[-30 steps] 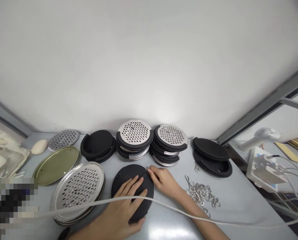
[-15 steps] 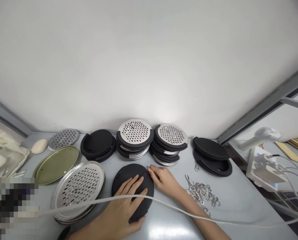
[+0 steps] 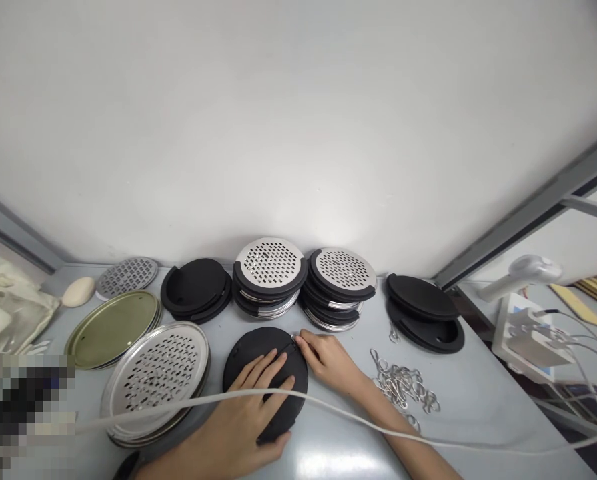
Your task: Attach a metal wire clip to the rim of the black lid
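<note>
Black disc (image 3: 278, 423) lies flat on the grey desk (image 3: 478, 413), near edge, ctr. L hand (image 3: 245, 420) palm-down over its 6-to-12 o'clock span, fingers apart & pressed on top. R hand (image 3: 328, 357) at its 1 o'clock rim, thumb & index fingers together on a small metal bit (image 3: 295, 337), too tiny to ID. Clock from disc: holed silver plates (image 3: 163, 373) stacked at 9; green plates (image 3: 113, 330), grey holed disc (image 3: 128, 277) & pale oval item (image 3: 79, 292) approx 10; black stack (image 3: 195, 287) btwn 10 & 11; mixed stack w/ silver top (image 3: 271, 263) at 12; similar stack (image 3: 343, 270) btwn 1 & 2; black pair (image 3: 423, 299) at 2; metal rings & clips (image 3: 403, 387), loose pile, at 3. White cable (image 3: 428, 443) passes in front of both arms.
</note>
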{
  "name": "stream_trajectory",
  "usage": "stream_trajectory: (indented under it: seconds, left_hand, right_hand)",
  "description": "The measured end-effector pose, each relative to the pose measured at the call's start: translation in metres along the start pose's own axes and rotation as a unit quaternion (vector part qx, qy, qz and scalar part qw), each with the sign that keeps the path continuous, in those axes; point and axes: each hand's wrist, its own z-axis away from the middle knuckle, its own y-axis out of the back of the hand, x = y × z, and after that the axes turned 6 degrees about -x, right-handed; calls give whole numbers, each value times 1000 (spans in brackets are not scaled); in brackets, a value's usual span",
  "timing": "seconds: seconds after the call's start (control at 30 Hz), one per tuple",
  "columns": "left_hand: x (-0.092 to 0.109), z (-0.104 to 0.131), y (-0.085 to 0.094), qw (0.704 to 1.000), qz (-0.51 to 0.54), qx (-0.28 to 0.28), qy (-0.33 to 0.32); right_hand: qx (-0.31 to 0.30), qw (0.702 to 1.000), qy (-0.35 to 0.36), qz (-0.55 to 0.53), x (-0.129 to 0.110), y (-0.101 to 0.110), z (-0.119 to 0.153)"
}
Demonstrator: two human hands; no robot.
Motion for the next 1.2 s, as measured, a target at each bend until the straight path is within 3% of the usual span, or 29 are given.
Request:
stream_trajectory:
  seconds: [1.2]
  left_hand:
    - [1, 0, 2, 1000, 2, -14, 1]
  right_hand:
    - [-17, 1000, 20, -6, 1, 3, 1]
